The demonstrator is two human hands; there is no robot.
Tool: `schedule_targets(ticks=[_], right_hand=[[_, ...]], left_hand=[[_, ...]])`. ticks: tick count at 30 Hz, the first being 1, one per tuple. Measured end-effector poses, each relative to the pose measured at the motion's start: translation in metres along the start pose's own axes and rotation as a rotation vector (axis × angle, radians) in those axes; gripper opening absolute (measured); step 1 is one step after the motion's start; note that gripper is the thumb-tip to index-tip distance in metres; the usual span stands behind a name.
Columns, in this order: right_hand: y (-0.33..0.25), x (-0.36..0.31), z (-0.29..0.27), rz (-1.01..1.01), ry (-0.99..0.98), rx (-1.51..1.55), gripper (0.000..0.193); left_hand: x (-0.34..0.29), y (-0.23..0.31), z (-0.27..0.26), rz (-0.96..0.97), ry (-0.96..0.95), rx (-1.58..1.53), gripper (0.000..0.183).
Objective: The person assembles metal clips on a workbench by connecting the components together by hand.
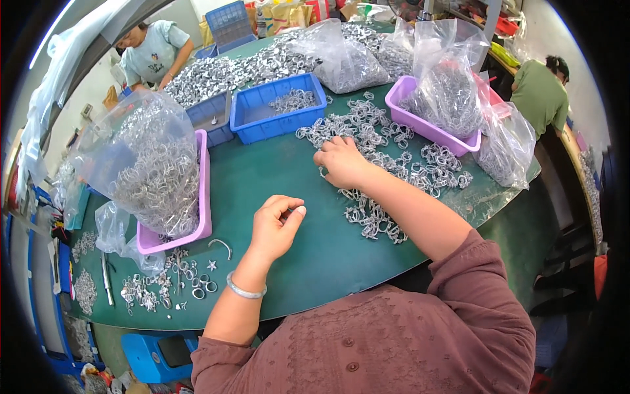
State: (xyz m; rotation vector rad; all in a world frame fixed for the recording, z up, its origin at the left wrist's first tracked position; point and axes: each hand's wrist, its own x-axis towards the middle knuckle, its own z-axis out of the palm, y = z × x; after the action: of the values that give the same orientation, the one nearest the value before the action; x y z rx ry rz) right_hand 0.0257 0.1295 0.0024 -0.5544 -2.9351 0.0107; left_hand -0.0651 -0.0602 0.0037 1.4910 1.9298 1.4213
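My right hand [341, 162] reaches into the left side of a loose pile of small silvery metal rings [367, 131]. Its fingers are bent down and close together over the pieces, and their tips are partly hidden. One silvery piece shows beside the fingers, and I cannot make out whether it is gripped. My left hand [278, 224] hovers over the green tabletop [262, 164], left of the pile. Its fingers are curled in, with the thumb against the index finger. Whatever they may hold is hidden. A pale bangle [247, 287] circles the left wrist.
Purple trays [205, 190] on both sides hold clear bags [157, 177] of metal pieces. A blue bin [279, 105] stands at the back before a large heap of parts [249, 69]. Sorted rings [199, 284] lie front left. Two other people work farther off.
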Motion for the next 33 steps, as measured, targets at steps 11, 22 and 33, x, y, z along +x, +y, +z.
schedule_targets(ticks=[11, 22, 33], right_hand=[[-0.052, -0.036, -0.038, -0.446, 0.174, 0.585, 0.048], [-0.061, -0.081, -0.028, -0.103, 0.309, 0.950, 0.037], [-0.067, -0.079, -0.017, -0.108, 0.417, 0.990, 0.028]], left_hand=[[-0.003, -0.029, -0.004, -0.435, -0.173, -1.007, 0.029], [-0.018, -0.014, 0.006, -0.304, -0.274, -1.376, 0.028], [-0.018, -0.009, 0.005, -0.241, -0.248, -1.191, 0.028]])
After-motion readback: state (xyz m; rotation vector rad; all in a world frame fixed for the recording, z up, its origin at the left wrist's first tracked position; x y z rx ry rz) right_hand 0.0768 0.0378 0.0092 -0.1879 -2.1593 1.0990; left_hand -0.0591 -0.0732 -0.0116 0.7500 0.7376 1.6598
